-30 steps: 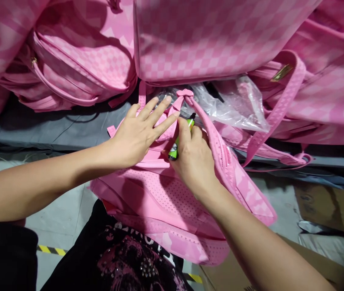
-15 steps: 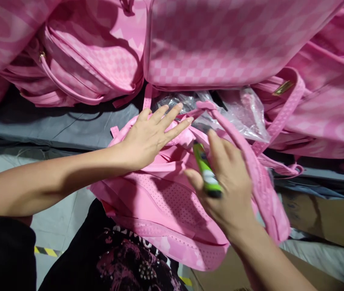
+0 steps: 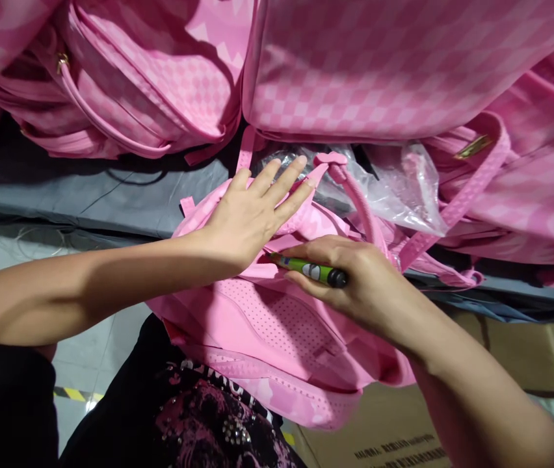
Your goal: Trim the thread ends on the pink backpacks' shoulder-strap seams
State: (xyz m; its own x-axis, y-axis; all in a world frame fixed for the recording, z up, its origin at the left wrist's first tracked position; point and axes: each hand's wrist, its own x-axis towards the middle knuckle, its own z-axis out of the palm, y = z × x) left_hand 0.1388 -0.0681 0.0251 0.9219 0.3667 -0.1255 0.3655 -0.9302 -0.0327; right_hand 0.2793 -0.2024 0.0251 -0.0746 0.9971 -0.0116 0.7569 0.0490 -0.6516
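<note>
A pink backpack (image 3: pixel 277 312) lies across my lap, its dotted back panel facing up. My left hand (image 3: pixel 252 218) rests flat on its upper part with the fingers spread, holding nothing. My right hand (image 3: pixel 355 270) is closed around a green printed, pen-shaped tool (image 3: pixel 311 269) with a black end. Its other end points left at the pink fabric near the top of the back panel, close to my left wrist. I cannot make out its tip. A pink shoulder strap (image 3: pixel 362 201) arches up behind my right hand.
More pink checkered backpacks (image 3: pixel 404 71) stand along a grey-covered surface (image 3: pixel 101 195) in front. Clear plastic wrapping (image 3: pixel 398 185) lies between them and the backpack on my lap. A cardboard box (image 3: pixel 379 426) is below on the right. Yellow-black tape (image 3: pixel 75 394) marks the tiled floor.
My right hand has turned and moved the green tool left and down to the backpack's top, so the tool lies nearly level. The strap at the right has dropped. My left hand stays spread there.
</note>
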